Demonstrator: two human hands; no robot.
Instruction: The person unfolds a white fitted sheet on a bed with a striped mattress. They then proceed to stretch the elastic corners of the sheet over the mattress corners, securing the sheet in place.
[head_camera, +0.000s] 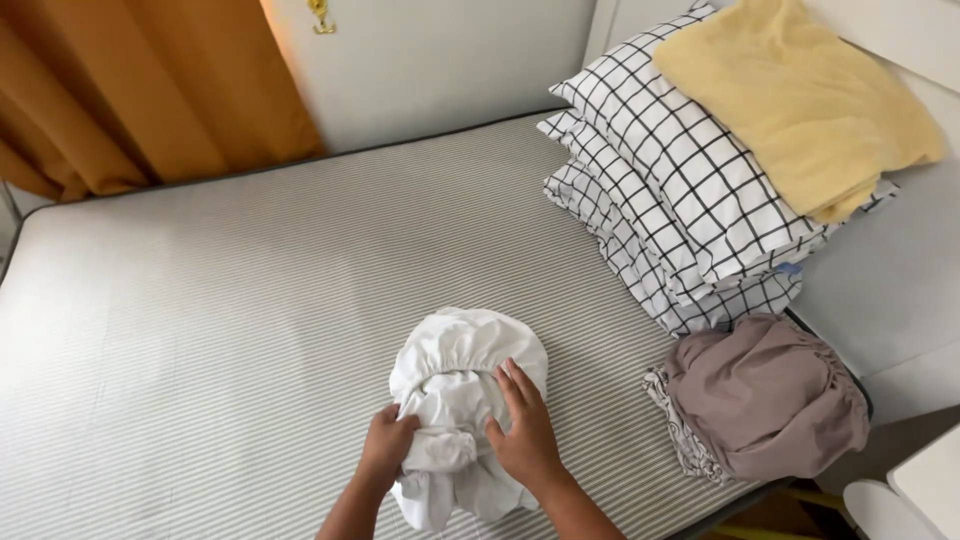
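Grey-striped mattress (250, 300) against pale wall (430, 60); ochre curtain (130, 90) at left; stacked black-checked white pillows (670, 190) under folded yellow blanket (800, 100).

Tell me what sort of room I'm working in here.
Most likely a bedroom: a bare striped mattress, a stack of checked pillows against the wall, and an orange curtain. Both hands, left hand and right hand, rest on a bunched white sheet.

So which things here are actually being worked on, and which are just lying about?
In hand:
- white bundled sheet, its gathered edge showing
- left hand gripping its lower fold
- right hand flat on it
- striped mattress it lies on

Lying about:
- stacked checked pillows
- yellow blanket on top of them
- mauve bundled sheet
- orange curtain
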